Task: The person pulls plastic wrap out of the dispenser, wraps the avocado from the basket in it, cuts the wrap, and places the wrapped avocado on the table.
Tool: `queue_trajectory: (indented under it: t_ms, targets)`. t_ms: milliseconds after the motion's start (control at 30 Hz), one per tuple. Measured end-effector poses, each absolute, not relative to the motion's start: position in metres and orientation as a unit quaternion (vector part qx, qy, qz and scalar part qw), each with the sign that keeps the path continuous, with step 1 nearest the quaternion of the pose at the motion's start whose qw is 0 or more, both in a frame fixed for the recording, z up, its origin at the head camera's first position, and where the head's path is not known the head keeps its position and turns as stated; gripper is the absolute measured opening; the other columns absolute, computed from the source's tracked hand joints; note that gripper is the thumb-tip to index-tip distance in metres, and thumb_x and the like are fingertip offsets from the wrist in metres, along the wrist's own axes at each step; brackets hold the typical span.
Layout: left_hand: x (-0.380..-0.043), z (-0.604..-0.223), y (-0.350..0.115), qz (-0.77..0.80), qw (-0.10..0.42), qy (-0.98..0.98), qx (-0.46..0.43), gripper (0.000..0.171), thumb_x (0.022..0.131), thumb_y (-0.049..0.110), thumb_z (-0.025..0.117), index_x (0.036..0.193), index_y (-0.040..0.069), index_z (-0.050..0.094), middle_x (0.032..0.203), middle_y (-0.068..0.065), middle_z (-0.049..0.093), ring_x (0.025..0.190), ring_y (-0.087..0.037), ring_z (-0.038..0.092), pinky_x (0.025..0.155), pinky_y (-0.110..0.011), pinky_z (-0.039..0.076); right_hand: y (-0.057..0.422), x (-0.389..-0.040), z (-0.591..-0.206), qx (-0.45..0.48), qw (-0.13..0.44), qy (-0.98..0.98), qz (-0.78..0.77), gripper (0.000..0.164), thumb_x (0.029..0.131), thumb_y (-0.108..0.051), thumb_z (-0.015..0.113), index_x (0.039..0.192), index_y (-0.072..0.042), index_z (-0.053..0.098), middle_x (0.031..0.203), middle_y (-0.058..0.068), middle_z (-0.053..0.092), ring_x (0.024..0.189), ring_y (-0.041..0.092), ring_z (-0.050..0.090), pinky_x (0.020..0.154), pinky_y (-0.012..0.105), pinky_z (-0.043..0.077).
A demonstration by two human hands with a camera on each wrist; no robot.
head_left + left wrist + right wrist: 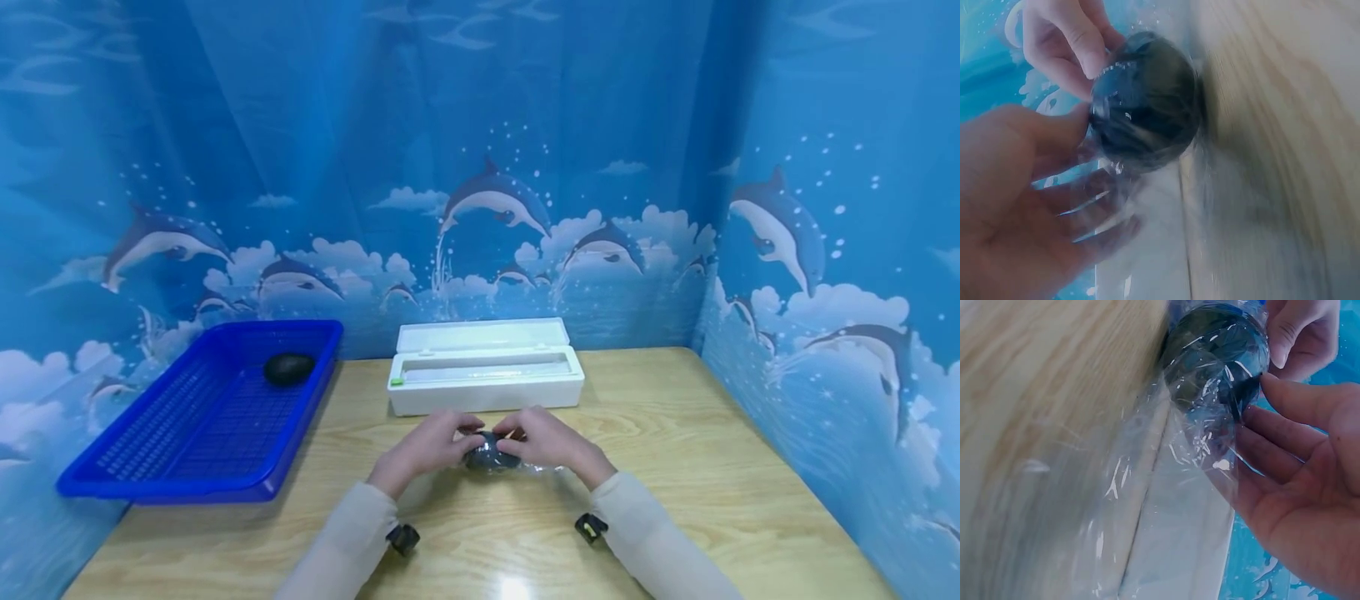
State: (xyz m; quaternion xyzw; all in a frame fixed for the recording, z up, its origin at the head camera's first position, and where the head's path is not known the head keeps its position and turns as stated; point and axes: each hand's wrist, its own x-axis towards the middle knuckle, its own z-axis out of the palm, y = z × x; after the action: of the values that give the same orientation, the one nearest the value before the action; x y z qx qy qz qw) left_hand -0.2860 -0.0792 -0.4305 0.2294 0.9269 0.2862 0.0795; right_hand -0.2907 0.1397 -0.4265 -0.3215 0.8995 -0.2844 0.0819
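Observation:
A dark avocado (491, 452) wrapped in shiny cling film sits on the table, between both hands. My left hand (433, 450) holds it from the left; in the left wrist view the thumb touches the avocado (1147, 103) while the other fingers lie behind loose film. From the right my right hand (546, 440) grips the same avocado (1216, 359), thumb at its edge and fingers curled behind the film. Loose cling film (1110, 487) trails off it over the wood. Just beyond the hands stands a white cling film dispenser (487, 400), its lid raised.
On the left lies a blue plastic basket (273, 483) with another dark avocado (288, 368) inside. A wooden table (675, 467) carries everything. Behind and to the right hangs a blue dolphin-print curtain (630, 125).

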Motion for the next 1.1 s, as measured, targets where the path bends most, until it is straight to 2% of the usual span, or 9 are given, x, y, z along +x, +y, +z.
queue_trajectory:
  t_ms: [100,167,333,433,633,733,867,967,1100]
  targets:
    - [-0.286,-0.430,-0.078,0.278,0.042,0.929,0.240,0.026,0.099,0.022,0.071,0.121,0.010,0.074,0.119,-0.007,0.076,0.108,-0.021,0.071,0.095,-0.041,0.060,0.141,-0.292,-0.428,-0.321,0.082,0.898,-0.290,0.025,0.101,-0.016,0.066,0.121,-0.004,0.073,0.114,0.011,0.078,0.098,0.018,0.073,0.084,0.034,0.061]
    - [-0.287,-0.429,-0.078,0.277,0.031,0.928,0.246,0.022,0.097,0.021,0.072,0.116,0.011,0.076,0.114,-0.006,0.077,0.105,-0.018,0.072,0.095,-0.038,0.061,0.141,-0.293,-0.428,-0.321,0.084,0.896,-0.294,0.026,0.101,-0.017,0.066,0.122,-0.005,0.072,0.116,0.011,0.077,0.101,0.018,0.072,0.088,0.036,0.061]
    - [-0.287,-0.426,-0.082,0.287,0.053,0.923,0.251,0.022,0.094,0.022,0.076,0.113,0.012,0.077,0.108,-0.003,0.079,0.096,-0.010,0.072,0.088,-0.030,0.062,0.142,-0.293,-0.428,-0.331,0.097,0.892,-0.293,0.025,0.099,-0.017,0.070,0.121,-0.005,0.073,0.113,0.009,0.078,0.099,0.018,0.073,0.085,0.029,0.061]
    - [-0.288,-0.426,-0.083,0.288,0.063,0.921,0.255,0.024,0.094,0.021,0.076,0.115,0.011,0.077,0.109,-0.004,0.079,0.097,-0.012,0.073,0.089,-0.033,0.062,0.141,-0.292,-0.426,-0.325,0.109,0.893,-0.292,0.024,0.098,-0.017,0.071,0.118,-0.005,0.074,0.110,0.008,0.078,0.097,0.017,0.073,0.084,0.028,0.061]
    - [-0.287,-0.426,-0.082,0.280,0.073,0.921,0.261,0.026,0.096,0.018,0.073,0.121,0.011,0.075,0.117,-0.006,0.078,0.109,-0.020,0.073,0.098,-0.039,0.060,0.140,-0.289,-0.425,-0.296,0.119,0.898,-0.303,0.025,0.095,-0.019,0.074,0.114,-0.003,0.074,0.106,0.011,0.079,0.095,0.019,0.074,0.085,0.034,0.063]
    - [-0.285,-0.426,-0.082,0.280,0.050,0.919,0.273,0.028,0.096,0.015,0.072,0.123,0.009,0.073,0.127,-0.008,0.074,0.120,-0.027,0.069,0.106,-0.047,0.055,0.140,-0.288,-0.427,-0.279,0.130,0.894,-0.325,0.031,0.093,-0.021,0.076,0.115,0.001,0.073,0.101,0.013,0.079,0.088,0.019,0.075,0.079,0.033,0.063]
    - [-0.283,-0.423,-0.083,0.300,-0.018,0.905,0.302,0.029,0.092,0.009,0.076,0.121,0.005,0.073,0.135,-0.014,0.069,0.128,-0.034,0.064,0.112,-0.053,0.050,0.138,-0.285,-0.428,-0.241,0.154,0.885,-0.369,0.037,0.093,-0.023,0.076,0.112,0.007,0.071,0.084,0.014,0.078,0.072,0.024,0.075,0.068,0.031,0.062]
    - [-0.282,-0.419,-0.084,0.319,-0.052,0.891,0.319,0.026,0.089,0.006,0.078,0.114,0.003,0.075,0.125,-0.014,0.072,0.118,-0.033,0.068,0.105,-0.051,0.055,0.135,-0.282,-0.428,-0.208,0.160,0.882,-0.391,0.033,0.092,-0.025,0.077,0.101,0.007,0.073,0.072,0.012,0.075,0.063,0.027,0.074,0.061,0.034,0.062]
    - [-0.281,-0.417,-0.086,0.319,-0.025,0.893,0.317,0.022,0.088,0.008,0.079,0.109,0.005,0.076,0.109,-0.010,0.075,0.103,-0.026,0.071,0.093,-0.047,0.060,0.133,-0.278,-0.428,-0.184,0.155,0.888,-0.391,0.030,0.091,-0.030,0.078,0.083,-0.001,0.074,0.066,0.011,0.073,0.059,0.025,0.073,0.058,0.035,0.063]
